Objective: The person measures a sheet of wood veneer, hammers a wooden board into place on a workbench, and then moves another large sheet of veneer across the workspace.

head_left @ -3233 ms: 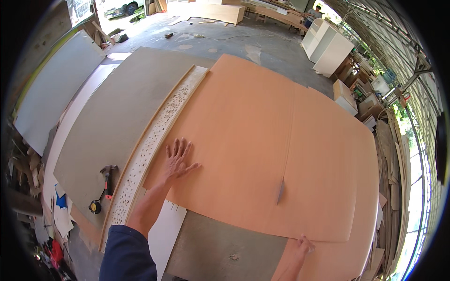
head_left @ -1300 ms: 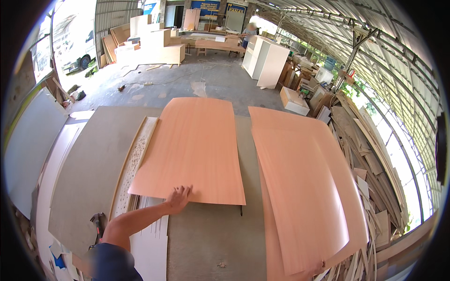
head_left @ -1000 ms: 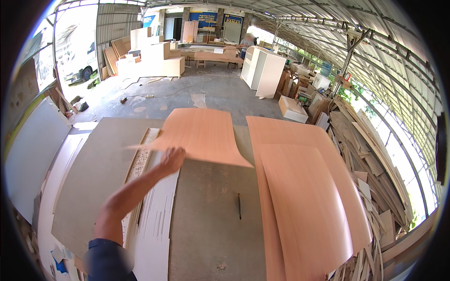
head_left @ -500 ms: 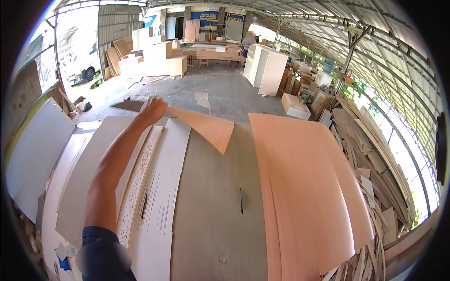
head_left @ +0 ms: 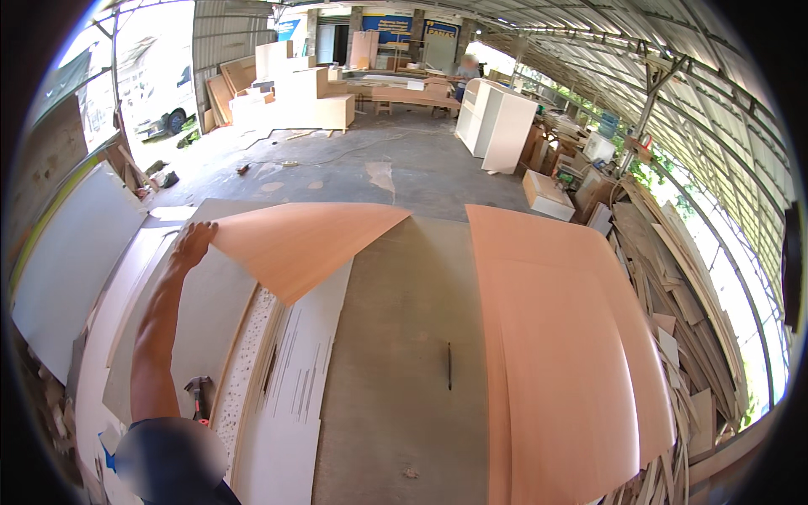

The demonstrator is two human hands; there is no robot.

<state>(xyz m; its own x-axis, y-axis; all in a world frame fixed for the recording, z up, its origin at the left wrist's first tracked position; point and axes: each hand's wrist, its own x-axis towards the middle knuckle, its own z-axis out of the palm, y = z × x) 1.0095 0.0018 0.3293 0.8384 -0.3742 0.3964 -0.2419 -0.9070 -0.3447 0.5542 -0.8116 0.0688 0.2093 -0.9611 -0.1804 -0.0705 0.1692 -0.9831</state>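
Observation:
My left hand [head_left: 194,242] is closed on the left corner of a thin, flexible orange-tan sheet [head_left: 307,246], lifted and curled over the far end of the work surface. Its lower point hangs above white boards [head_left: 295,396] and a speckled strip [head_left: 240,366]. A grey-brown panel [head_left: 396,353] lies in the middle with a thin dark stick [head_left: 449,367], perhaps a pencil, on it. To its right lie larger orange-tan sheets [head_left: 560,353], overlapping and bowed. A hammer [head_left: 199,396] rests beside my left forearm. My right hand is out of view.
Wood offcuts [head_left: 686,295] are piled along the right side. A pale panel [head_left: 71,269] leans at the left. Farther off stand a white cabinet [head_left: 497,126], stacked pale boxes [head_left: 307,101] and a person [head_left: 465,74] by a bench. A cable [head_left: 337,156] crosses the floor.
My left hand has swung left and nearer, drawing the sheet's corner along, so more of its face shows. The hammer has come into sight. The whole view has shifted slightly.

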